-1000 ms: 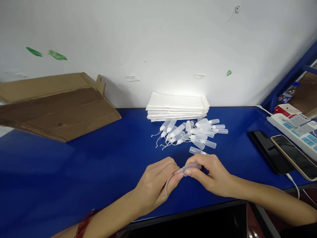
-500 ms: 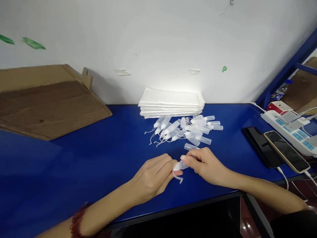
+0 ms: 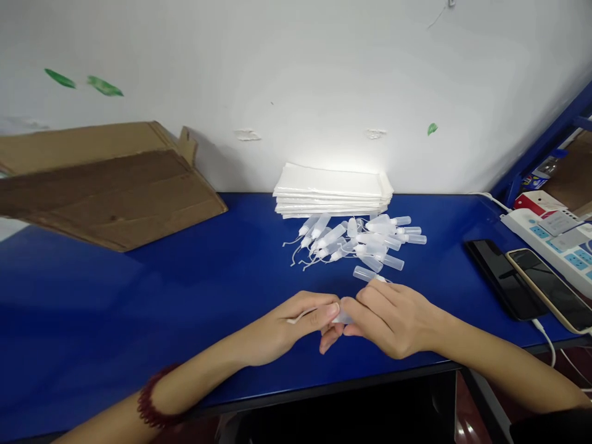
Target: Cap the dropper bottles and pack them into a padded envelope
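Observation:
Both hands meet over the front of the blue table around one small translucent squeeze bottle [image 3: 341, 316]. My left hand [image 3: 287, 327] is closed on its nozzle end, and a thin white spout tube runs back along the thumb. My right hand [image 3: 393, 317] has its fingers wrapped round the other end, hiding most of the bottle's body. Just behind the right hand lies a similar bottle [image 3: 365, 273], apart from the others. A loose pile of such bottles [image 3: 379, 237], many with thin bent spouts, lies further back.
White flat packets [image 3: 333, 185] are stacked against the wall behind the pile. A folded brown cardboard box [image 3: 120, 191] stands at the left. To the right lie two phones [image 3: 497, 277] with cables, beside a white power strip [image 3: 550, 240].
My left hand has turned thumb-up, and the spout now points left along it. My right hand has rolled over, knuckles up, round the bottle. The view has shifted slightly left.

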Motion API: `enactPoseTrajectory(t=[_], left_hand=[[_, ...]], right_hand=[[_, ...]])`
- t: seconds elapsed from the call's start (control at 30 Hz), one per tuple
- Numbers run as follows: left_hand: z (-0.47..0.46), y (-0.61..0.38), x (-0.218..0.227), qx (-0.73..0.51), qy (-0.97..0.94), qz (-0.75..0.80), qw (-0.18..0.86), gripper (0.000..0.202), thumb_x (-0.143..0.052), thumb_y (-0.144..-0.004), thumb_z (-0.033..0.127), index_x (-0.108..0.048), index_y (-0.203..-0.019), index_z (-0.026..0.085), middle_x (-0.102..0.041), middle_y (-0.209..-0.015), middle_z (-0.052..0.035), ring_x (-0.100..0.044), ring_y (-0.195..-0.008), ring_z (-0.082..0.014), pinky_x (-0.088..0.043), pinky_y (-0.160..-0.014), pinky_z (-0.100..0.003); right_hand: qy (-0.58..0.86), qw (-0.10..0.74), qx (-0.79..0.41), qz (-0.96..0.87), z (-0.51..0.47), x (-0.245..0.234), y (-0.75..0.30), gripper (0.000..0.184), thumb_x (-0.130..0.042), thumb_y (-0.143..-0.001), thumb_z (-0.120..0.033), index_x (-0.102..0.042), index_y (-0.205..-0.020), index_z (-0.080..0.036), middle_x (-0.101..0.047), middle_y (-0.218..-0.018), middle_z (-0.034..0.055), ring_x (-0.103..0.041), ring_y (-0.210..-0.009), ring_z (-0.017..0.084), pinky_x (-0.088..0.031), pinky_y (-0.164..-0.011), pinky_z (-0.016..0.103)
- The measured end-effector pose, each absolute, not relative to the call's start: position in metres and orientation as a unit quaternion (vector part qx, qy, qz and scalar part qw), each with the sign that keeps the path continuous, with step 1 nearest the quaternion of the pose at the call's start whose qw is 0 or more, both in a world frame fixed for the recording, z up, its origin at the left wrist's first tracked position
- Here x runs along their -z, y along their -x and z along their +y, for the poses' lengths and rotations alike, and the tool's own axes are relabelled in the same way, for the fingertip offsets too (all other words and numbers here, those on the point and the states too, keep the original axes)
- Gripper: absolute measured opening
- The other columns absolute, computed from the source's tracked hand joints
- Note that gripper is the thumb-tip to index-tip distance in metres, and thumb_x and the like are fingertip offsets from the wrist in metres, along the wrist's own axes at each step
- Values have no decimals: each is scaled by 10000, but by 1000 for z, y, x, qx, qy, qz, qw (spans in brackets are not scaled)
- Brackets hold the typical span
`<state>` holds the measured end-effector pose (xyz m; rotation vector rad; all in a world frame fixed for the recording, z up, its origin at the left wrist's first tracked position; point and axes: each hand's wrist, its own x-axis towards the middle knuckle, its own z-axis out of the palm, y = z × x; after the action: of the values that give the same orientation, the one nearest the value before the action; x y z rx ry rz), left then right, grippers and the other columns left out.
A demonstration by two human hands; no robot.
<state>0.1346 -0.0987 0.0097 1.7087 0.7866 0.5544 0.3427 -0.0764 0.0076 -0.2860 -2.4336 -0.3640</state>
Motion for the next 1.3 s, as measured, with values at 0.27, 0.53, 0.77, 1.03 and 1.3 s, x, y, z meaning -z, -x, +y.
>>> enactPoseTrajectory(t=[0.27,0.53,0.77,1.03,1.3], left_hand=[[-106,-142,10,-359,-852,335,182,273,-373,-974,159,-528,-749,169,-499,-610,20,-447,-538,-110,-384,-517,-220],[-102,-139,11,-308,-813,421,260,302,-380,-985,276,-573,-776,176,-567,-662,21,-513,-581,-113,-414,-576,-222],[-92,-138,-3,-290,-723,494,385,449,-395,-941,405,-542,-587,170,-558,-565,22,-481,-526,-104,-382,-526,-205],[-90,-134,-8,-452,-529,495,520,219,-707,-777,393,-735,-800,177,-614,-604,7,-560,-572,-115,-477,-574,-217],[-94,-133,-16,-526,-463,461,545,177,-832,-663,300,-769,-779,181,-683,-671,-15,-599,-558,-95,-520,-567,-184]], right_hand=[[273,294,-286,-870,-81,-5,-337,305,-325,-1016,-275,-586,-919,-151,-632,-797,43,-553,-675,137,-459,-629,267],[344,259,-439,-788,-73,-11,-339,248,-439,-985,-275,-622,-865,-158,-597,-737,-11,-552,-662,106,-436,-624,231],[213,282,41,-934,-70,2,-338,296,-372,-1015,-217,-629,-954,-85,-643,-825,113,-592,-744,199,-455,-601,295],[303,336,-289,-843,-67,-11,-343,289,-351,-1022,-293,-581,-911,-159,-599,-739,13,-556,-655,122,-450,-617,237],[373,357,-412,-751,-67,-13,-344,362,-333,-995,-389,-467,-722,-192,-469,-630,-30,-468,-559,103,-376,-568,242]])
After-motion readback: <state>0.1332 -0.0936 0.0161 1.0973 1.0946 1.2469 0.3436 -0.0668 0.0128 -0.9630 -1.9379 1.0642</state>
